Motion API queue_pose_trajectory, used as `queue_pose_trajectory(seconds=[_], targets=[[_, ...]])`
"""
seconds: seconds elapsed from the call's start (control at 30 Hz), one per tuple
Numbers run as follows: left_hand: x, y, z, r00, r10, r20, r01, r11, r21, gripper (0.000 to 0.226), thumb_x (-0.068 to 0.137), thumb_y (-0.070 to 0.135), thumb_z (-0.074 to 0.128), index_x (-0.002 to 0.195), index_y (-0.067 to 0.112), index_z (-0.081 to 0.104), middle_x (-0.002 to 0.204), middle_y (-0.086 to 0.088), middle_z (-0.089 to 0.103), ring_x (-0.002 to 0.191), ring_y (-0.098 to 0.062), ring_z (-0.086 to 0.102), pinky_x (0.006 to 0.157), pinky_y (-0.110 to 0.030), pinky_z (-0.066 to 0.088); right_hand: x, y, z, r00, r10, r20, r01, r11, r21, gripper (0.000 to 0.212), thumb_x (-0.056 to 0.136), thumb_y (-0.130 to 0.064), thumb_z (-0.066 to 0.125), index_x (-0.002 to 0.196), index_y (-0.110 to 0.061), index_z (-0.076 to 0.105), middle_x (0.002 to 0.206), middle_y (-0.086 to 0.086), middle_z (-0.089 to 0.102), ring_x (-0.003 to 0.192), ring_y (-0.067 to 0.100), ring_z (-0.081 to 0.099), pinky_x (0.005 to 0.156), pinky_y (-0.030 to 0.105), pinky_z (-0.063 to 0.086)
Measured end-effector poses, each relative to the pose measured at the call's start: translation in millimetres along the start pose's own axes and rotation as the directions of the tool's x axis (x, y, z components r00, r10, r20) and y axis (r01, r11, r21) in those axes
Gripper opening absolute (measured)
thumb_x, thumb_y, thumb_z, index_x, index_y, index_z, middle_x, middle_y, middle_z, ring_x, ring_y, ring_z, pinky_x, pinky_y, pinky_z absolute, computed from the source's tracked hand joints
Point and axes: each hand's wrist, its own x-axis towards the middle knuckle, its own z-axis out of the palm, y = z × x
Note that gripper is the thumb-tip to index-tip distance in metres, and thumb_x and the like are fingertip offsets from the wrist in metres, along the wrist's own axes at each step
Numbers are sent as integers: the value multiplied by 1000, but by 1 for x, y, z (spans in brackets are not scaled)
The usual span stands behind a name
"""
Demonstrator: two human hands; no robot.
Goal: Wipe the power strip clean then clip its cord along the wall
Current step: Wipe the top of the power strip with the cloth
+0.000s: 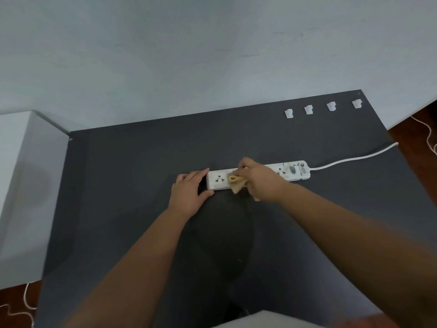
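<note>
White plastic under our fingers: the power strip (pixel 257 176) lies flat on the dark grey table (pixel 132 176), roughly mid-surface, running left to right. Our left hand (pixel 189 191) braces its left end, thumb and fingers spread wide around the end cap, pinning rather than gripping. Our right hand (pixel 257 179) has its fingers curled closed over a folded tan cloth (pixel 236 183), pressing it onto the strip's top face just right of the first socket.

So we judge this to be the wiping step, with most of the strip's length towards the switch end apparently yet to be covered. The next move calls for drawing the cloth along the sockets to the right while the left hand keeps the strip from sliding.

Its white cord (pixel 354 159) trails off the right table edge towards the floor. Four white cable clips (pixel 322 108) sit in a row at the far right, near the pale wall (pixel 212 55), well apart from the strip. Nothing lies between strip and clips, though the cord needs lifting back up before clipping.
</note>
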Motion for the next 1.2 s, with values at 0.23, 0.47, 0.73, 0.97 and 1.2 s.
queue_pose_trajectory(seconds=[0.23,0.47,0.73,0.97,1.2], targets=[[-2,1,2,1000,-16,-15,16,1000,-5,64,84,49,61,142,39,35,139,12,50,122,-23,40,100,-43,40,25,-21,25,996,80,-31,-83,993,-85,53,81,0,50,131,-16,49,124,11,43,98,34,56,87,40,50],[-1,0,-1,1000,-2,1,2,1000,-2,65,83,46,64,141,38,36,138,10,52,121,-23,42,100,-41,41,-8,-10,6,980,-103,170,122,987,-104,51,81,1,46,127,-20,55,124,7,45,98,31,57,84,39,49],[-2,5,-3,1000,-22,12,23,1000,-10,65,84,47,62,142,40,34,138,12,51,122,-21,40,102,-41,40,-2,-3,22,971,186,-152,-192,981,-24,52,83,1,48,130,-21,50,126,9,43,100,30,52,89,37,49],[1,12,-8,999,-26,45,24,998,51,71,81,50,62,144,33,33,144,8,46,129,-25,37,105,-43,37,-38,7,-1,997,34,-72,-23,988,154,49,77,6,47,120,-14,60,114,7,51,99,25,56,84,28,44],[6,60,1,985,168,26,-170,968,185,66,91,48,49,149,26,25,154,7,33,145,-20,20,119,-41,11,-20,44,-7,889,393,-236,-382,919,93,47,81,4,48,123,-16,56,119,12,45,94,32,58,75,30,45]])
